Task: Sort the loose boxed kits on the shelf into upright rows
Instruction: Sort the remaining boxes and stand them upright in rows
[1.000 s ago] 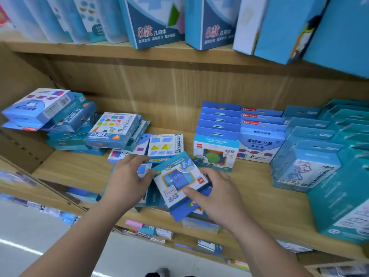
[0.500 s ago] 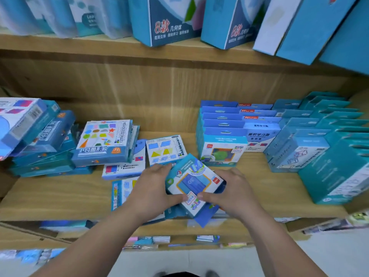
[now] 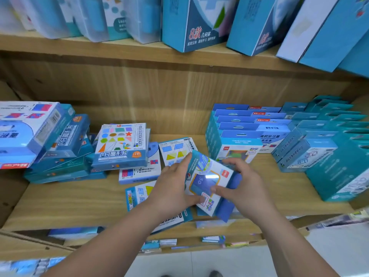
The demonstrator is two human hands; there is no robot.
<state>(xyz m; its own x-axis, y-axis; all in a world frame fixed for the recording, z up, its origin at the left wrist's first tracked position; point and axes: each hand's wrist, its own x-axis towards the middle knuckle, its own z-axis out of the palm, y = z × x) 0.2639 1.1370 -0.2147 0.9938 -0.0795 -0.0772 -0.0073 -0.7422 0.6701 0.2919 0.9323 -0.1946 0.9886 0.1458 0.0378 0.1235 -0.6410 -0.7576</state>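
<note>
A small blue and white boxed kit (image 3: pixel 207 176) is tilted above the wooden shelf (image 3: pixel 79 200), held between both hands. My left hand (image 3: pixel 171 186) grips its left edge, thumb on the front. My right hand (image 3: pixel 241 186) grips its right side, thumb across the lower front. Under them lie loose flat kits: one with a yellow triangle (image 3: pixel 139 194), one with yellow and blue shapes (image 3: pixel 173 150), one with pink squares (image 3: pixel 139 170). An upright row of blue kits (image 3: pixel 235 134) stands just behind the held box.
A leaning stack of flat kits (image 3: pixel 60 148) fills the left end, topped by a shapes kit (image 3: pixel 119 144). Upright teal boxes (image 3: pixel 327 148) crowd the right end. Tall boxes (image 3: pixel 199 23) stand on the upper shelf. Bare wood shows at the front left.
Both hands have raised the held kit slightly and turned it toward the upright blue row. The view has shifted closer and to the right.
</note>
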